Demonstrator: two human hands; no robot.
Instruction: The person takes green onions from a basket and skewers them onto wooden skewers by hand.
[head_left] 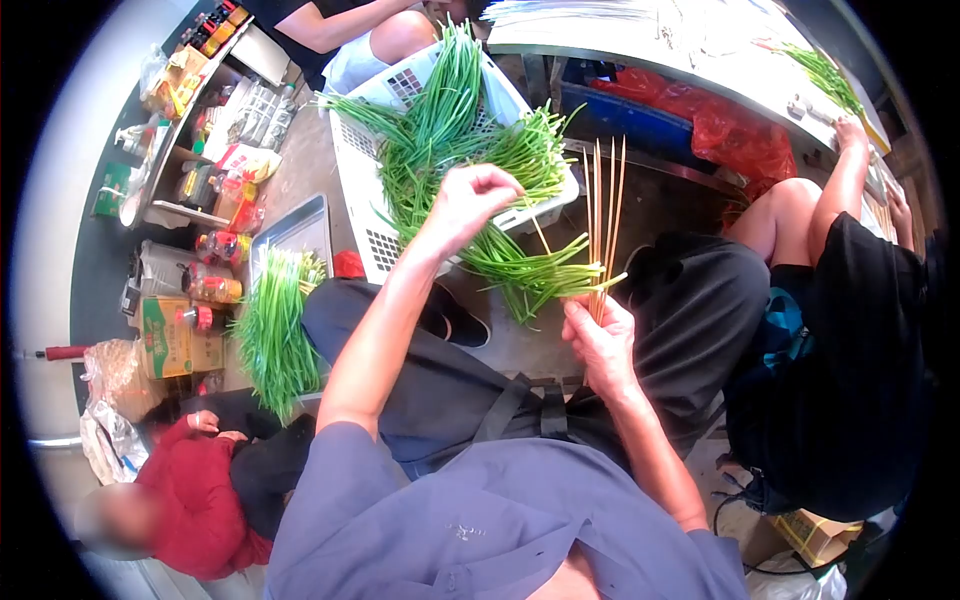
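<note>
Several thin wooden skewers (609,215) stand upright in my right hand (603,340), whose fingers are closed round their lower ends. A bunch of green chives (530,275) lies across the skewers, its pale ends just above my right thumb. My left hand (473,205) is raised above the bunch, thumb and fingertips pinched at one end of a thin stick (541,236) that slants down to the chives. Behind it, a white plastic basket (365,190) holds more long green chives (450,110).
A metal tray (308,226) with chives (278,335) is at the left, near shelves of bottles. A person in red (205,495) sits lower left; others sit at the top and right. A white table (650,35) stands ahead, over a blue crate (630,125).
</note>
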